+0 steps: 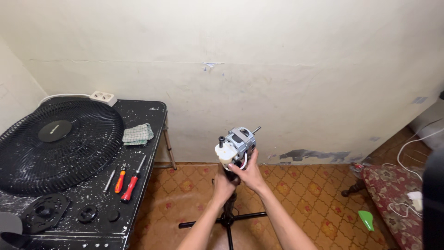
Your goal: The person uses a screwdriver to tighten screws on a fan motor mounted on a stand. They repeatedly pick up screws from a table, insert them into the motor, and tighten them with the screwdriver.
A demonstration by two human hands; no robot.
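**Fan motor held over the stand**

The fan motor [238, 143], a bare grey and white unit with its shaft pointing up to the right, sits on top of a black stand [227, 217] in the middle of the head view, in front of the cream wall [259, 60]. The stand's cross-shaped foot rests on the patterned orange floor [305, 199].

The left hand [223, 186] is wrapped around the stand's neck just under the motor, fingers closed on it. The right hand [252, 175] grips the motor's lower right side, fingers curled against the housing beside the white wires. Both forearms reach up from the bottom edge.

To the left stands a black table [143, 139] flecked with white paint. On it lies the round black fan grille [60, 143], with a white power strip [102, 97] at the far edge behind it. A green checked cloth [138, 134] lies just beside the grille. Nearer, three screwdrivers [125, 178] lie side by side: a thin grey one, an orange one and a red one. Round black plastic parts [45, 211] sit near the table's front edge.

On the right, a floral cushion [393, 190] carries a white cable [407, 153], and a small green object [366, 219] lies on the floor beside it.
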